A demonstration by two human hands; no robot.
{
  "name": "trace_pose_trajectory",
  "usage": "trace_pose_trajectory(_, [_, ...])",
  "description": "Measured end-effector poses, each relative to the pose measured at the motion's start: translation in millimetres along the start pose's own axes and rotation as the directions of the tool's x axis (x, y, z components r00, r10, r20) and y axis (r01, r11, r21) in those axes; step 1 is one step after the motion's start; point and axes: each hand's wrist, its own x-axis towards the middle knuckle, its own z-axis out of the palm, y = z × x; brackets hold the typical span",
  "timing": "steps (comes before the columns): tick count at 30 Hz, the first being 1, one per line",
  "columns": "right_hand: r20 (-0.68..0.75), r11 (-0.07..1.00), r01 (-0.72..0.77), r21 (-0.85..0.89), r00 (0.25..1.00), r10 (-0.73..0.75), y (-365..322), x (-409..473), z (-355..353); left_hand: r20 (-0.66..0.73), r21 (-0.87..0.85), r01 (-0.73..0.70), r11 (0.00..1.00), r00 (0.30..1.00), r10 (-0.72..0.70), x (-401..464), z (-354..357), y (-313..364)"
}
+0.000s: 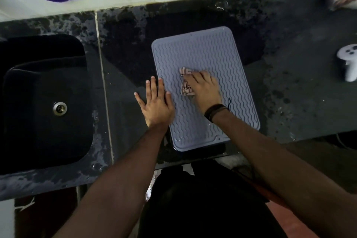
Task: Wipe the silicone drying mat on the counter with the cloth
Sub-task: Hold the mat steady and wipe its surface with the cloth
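Wiping is under way: the right hand (202,88) presses the bunched cloth (185,81) on the middle of the silicone drying mat (210,52), which lies on the counter (289,87). The left hand (156,102) lies flat with straight fingers on the mat's left edge. I think it should hold this edge firmly while the cloth follows the ridges.

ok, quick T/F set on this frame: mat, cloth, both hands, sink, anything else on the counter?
1. The right hand presses the cloth on the mat. True.
2. The left hand grips the cloth. False: it lies flat with straight fingers at the mat's left edge.
3. The sink is to the right of the mat. False: it is on the left.
4. A white controller lies on the counter right of the mat. True.
5. The mat is folded in half. False: it lies flat.
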Motion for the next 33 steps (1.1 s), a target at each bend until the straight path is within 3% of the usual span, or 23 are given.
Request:
trace_pose_trajectory(9, [0.056, 0.997, 0.015, -0.077, 0.998, -0.011, -3.1, -166.3, 30.7, 0.024, -0.034, 0.001, 0.999, 1.0, -0.001, -0.9, -0.3, 1.8])
trace_pose_trajectory(15, [-0.054, 1.0, -0.025, -0.009, 0.998, 0.025, -29.2, -138.8, 15.1, 0.023, -0.037, -0.003, 0.999, 1.0, 0.004, -1.6, -1.1, 1.7])
trace_pose_trajectory(21, [0.071, 0.998, 0.055, -0.042, 0.996, -0.052, -49.2, -143.5, 27.0, 0.016, -0.023, -0.013, 1.0, 1.0, 0.014, -2.6, -2.9, 4.0])
trace_pose_trajectory(27, [0.063, 0.974, 0.228, -0.019, 0.972, -0.226, -17.1, -187.0, 20.9, 0.007, 0.006, -0.016, 1.0, 1.0, 0.016, -1.3, -1.2, 2.7])
trace_pose_trajectory(31, [-0.041, 0.997, 0.056, 0.06, 0.998, -0.054, 10.9, -157.9, 5.4, 0.028, 0.075, -0.024, 0.997, 0.999, 0.022, -2.2, -3.7, 5.2])
trace_pose_trajectory(33, [0.003, 0.999, -0.001, 0.042, 1.0, 0.001, 22.5, -137.6, 0.1, 0.041, 0.142, -0.026, 0.99, 0.999, 0.021, 0.6, -7.8, 9.0])
